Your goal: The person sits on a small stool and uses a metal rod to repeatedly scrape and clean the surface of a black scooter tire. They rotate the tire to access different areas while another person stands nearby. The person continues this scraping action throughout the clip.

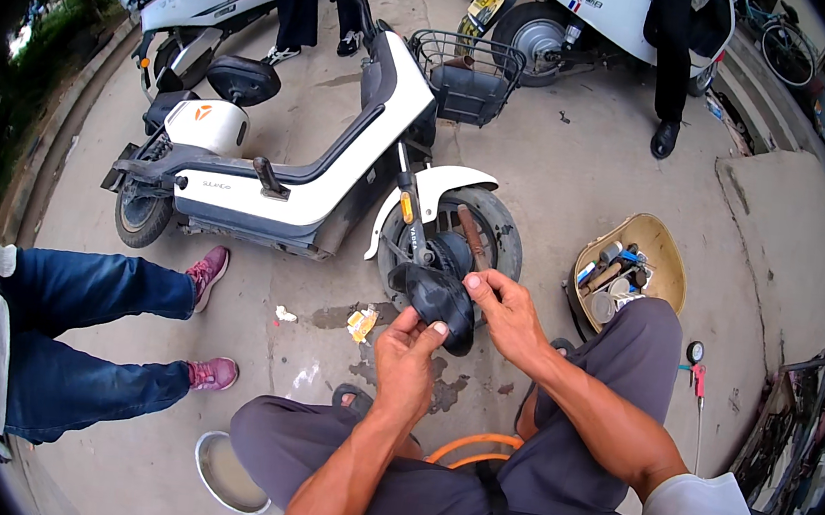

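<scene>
My left hand (409, 353) grips a black rubber piece (433, 300), apparently a tyre or tube, in front of the front wheel (505, 257) of a white scooter (277, 203). My right hand (506, 323) has its thumb and fingers closed on the upper right of the same rubber. A reddish-brown bar (471, 228) leans at the wheel, just above my right hand; what its lower end rests on is hidden. The scooter's front fork stands behind the rubber.
A tan tool container (673, 270) sits right, near an air gauge with hose (697, 373). A basin of water (238, 486), orange hose (474, 440) and paper scraps (362, 323) lie around me. A person (86, 304) is at left; others stand behind among parked scooters (599, 16).
</scene>
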Action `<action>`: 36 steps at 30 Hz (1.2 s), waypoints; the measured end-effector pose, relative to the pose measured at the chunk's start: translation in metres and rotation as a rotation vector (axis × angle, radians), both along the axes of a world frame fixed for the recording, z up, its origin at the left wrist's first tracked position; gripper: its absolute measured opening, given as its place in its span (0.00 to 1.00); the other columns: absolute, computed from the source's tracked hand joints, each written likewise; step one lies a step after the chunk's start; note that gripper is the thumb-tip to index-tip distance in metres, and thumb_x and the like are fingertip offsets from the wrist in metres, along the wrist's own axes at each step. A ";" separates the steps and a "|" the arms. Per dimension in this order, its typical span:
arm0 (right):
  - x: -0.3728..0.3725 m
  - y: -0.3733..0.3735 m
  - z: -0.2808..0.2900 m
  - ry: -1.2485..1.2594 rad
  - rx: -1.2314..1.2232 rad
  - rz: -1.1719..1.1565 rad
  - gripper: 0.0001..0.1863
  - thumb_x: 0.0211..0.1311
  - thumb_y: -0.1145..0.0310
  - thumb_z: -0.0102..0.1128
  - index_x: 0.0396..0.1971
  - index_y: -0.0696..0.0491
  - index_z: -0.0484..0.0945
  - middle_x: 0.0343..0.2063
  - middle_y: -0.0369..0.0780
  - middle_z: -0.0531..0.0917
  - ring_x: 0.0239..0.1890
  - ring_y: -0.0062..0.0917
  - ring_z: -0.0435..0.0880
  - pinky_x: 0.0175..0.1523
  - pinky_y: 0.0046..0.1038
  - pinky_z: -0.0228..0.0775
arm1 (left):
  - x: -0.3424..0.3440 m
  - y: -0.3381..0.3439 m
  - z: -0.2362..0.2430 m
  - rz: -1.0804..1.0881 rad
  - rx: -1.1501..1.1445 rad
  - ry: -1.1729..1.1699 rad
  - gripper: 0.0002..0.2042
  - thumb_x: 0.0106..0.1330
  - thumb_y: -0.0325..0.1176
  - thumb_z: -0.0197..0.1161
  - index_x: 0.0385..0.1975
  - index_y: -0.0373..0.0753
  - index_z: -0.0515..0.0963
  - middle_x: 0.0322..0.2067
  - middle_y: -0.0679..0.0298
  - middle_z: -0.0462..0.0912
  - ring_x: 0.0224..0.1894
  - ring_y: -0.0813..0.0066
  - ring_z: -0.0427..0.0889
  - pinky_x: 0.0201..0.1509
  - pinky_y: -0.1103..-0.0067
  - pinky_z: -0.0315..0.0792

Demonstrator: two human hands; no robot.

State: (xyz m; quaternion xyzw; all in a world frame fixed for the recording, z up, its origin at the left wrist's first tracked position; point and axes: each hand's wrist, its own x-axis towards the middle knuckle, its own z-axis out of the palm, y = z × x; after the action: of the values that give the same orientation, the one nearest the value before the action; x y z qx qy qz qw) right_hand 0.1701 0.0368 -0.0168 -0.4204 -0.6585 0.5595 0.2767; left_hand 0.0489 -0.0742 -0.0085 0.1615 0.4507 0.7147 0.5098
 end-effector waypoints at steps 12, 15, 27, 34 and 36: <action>-0.015 -0.006 -0.015 0.317 -0.203 -0.045 0.13 0.74 0.59 0.59 0.36 0.54 0.78 0.29 0.27 0.77 0.34 0.09 0.70 0.41 0.17 0.66 | 0.006 0.009 -0.014 0.113 -0.003 -0.117 0.09 0.75 0.31 0.59 0.44 0.32 0.80 0.42 0.64 0.84 0.43 0.78 0.81 0.51 0.79 0.75; -0.019 -0.010 -0.023 0.445 -0.314 -0.052 0.12 0.76 0.59 0.56 0.35 0.52 0.76 0.30 0.27 0.77 0.34 0.09 0.71 0.42 0.17 0.66 | 0.005 0.011 -0.013 0.109 0.006 -0.180 0.08 0.75 0.30 0.58 0.44 0.32 0.80 0.42 0.63 0.84 0.44 0.78 0.82 0.53 0.78 0.76; -0.019 -0.017 -0.007 0.687 -0.646 -0.128 0.12 0.76 0.59 0.55 0.34 0.50 0.77 0.32 0.29 0.81 0.35 0.11 0.77 0.45 0.19 0.71 | 0.001 0.008 -0.009 0.041 0.034 -0.245 0.12 0.76 0.30 0.56 0.51 0.30 0.78 0.48 0.60 0.84 0.50 0.74 0.82 0.59 0.77 0.75; -0.021 -0.015 -0.003 0.679 -0.611 -0.149 0.12 0.76 0.61 0.55 0.31 0.51 0.76 0.28 0.27 0.77 0.31 0.08 0.70 0.38 0.17 0.65 | 0.000 0.004 -0.009 0.018 0.066 -0.195 0.13 0.76 0.29 0.55 0.54 0.30 0.77 0.50 0.59 0.84 0.50 0.74 0.82 0.59 0.77 0.74; -0.019 -0.012 -0.009 0.597 -0.425 -0.097 0.13 0.77 0.60 0.54 0.31 0.52 0.75 0.27 0.26 0.74 0.32 0.08 0.67 0.38 0.17 0.62 | 0.000 0.005 -0.007 -0.008 0.061 -0.189 0.12 0.75 0.29 0.56 0.53 0.30 0.78 0.48 0.61 0.83 0.49 0.77 0.82 0.57 0.78 0.74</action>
State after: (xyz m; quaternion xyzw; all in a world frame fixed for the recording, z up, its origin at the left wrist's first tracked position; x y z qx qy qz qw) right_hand 0.1509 0.0253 -0.0257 -0.3173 -0.3971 0.7682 0.3892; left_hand 0.0486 -0.0696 -0.0156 0.1106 0.3778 0.7381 0.5479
